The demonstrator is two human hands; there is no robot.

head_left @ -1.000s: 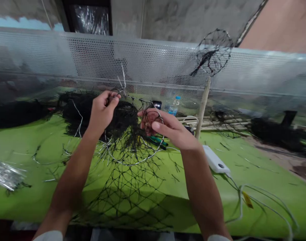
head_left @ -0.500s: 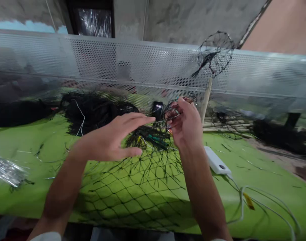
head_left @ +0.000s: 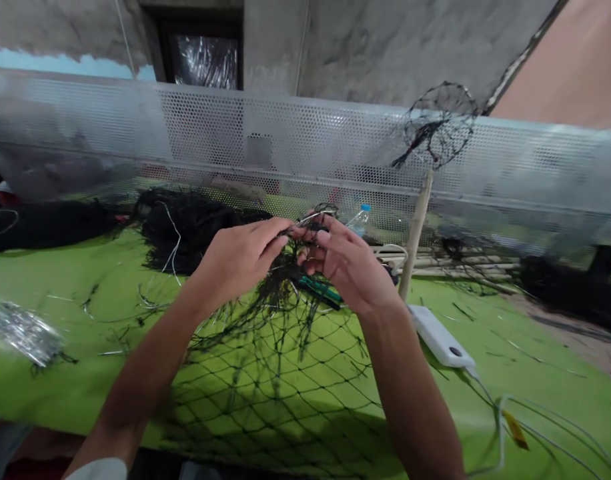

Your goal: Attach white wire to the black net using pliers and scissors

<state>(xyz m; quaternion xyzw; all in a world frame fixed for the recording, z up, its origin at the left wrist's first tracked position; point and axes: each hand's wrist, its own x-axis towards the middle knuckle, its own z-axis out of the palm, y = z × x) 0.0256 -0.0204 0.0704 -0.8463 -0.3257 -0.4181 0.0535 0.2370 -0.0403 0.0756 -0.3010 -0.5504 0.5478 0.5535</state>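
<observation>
Black netting (head_left: 285,373) with knotted diamond mesh hangs over the front of the green table, its gathered upper strands rising between my hands. My left hand (head_left: 238,257) pinches the gathered black net strands with thumb and fingertips. Close beside it on the right, my right hand (head_left: 348,260) has curled fingers around the same black bundle, palm partly turned up. A thin pale loop sits at the fingertips, too small to make out. Beneath the hands lies a green-handled tool (head_left: 319,291), partly covered by strands.
A wooden stick (head_left: 416,233) stands upright behind my right hand, a black net ring above it. A white power bank (head_left: 441,335) with cable lies right. Black net piles (head_left: 185,223) are back left, silver strips (head_left: 25,332) far left. A perforated metal panel (head_left: 295,143) runs behind.
My left hand has moved right and closed its fingers on the strands. My right hand has shifted slightly left and down, bringing the hands together. The net bundle is raised between them.
</observation>
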